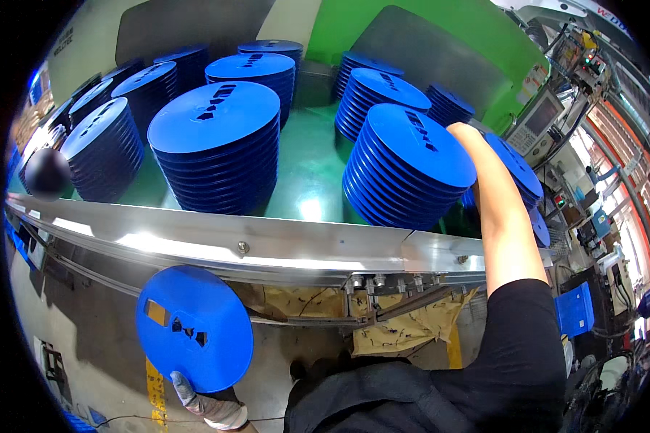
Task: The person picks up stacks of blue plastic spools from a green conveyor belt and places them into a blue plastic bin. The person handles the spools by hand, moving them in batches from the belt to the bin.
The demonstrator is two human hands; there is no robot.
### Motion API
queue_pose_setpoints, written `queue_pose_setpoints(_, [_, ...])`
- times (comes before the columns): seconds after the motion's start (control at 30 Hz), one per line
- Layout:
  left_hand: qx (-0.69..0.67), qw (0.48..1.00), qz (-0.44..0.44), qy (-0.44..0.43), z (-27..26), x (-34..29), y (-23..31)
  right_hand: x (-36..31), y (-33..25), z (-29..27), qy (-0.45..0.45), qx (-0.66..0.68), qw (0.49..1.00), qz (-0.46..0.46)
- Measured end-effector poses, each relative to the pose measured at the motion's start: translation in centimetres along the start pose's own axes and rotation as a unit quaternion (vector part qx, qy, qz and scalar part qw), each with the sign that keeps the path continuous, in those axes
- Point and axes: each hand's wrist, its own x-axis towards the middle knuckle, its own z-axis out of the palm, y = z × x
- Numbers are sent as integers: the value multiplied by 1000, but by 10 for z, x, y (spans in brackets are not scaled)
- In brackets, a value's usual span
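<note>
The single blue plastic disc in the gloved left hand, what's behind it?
Behind the blue plastic disc held by the gloved left hand lie grey floor and a yellow floor stripe; whatever the disc covers cannot be seen.

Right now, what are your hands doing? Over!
Left hand, gloved, holds one blue disc below the metal rail. Right hand rests on a tilted disc stack.

A control panel screen (543, 115) stands at far right, beside the green machine housing: rectangular, grey-framed, pale display. A small white label (536, 74) with red marking sits on the green housing just left of it. A blue box (575, 309) stands at near right. Crumpled tan wrapping paper (404, 325) lies below the counter rail.
</note>
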Motion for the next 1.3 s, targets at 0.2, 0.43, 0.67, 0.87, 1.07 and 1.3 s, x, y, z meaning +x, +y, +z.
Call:
queue_pose_setpoints(0.2, [-8, 999, 3, -45, 12, 1, 0, 4, 1, -6, 25, 3, 999, 23])
queue_pose_setpoints(0.43, [0, 998, 13, -61, 13, -6, 2, -50, -7, -71, 260, 25, 964, 55])
queue_pose_setpoints(0.67, [-17, 993, -13, -116, 7, -15, 6, -101, 28, -103, 514, 177, 839, 30])
queue_pose_setpoints(0.87, [-8, 986, -12, -165, 18, -27, 20, -231, 10, -107, 568, 375, 733, -1])
queue_pose_setpoints(1.07, [-65, 962, -28, -264, 88, -37, 27, -321, 38, -47, 538, 643, 518, -167])
queue_pose_setpoints(1.3, [-94, 863, -121, -481, 229, -54, 18, -402, 72, 48, 452, 783, 410, -118])
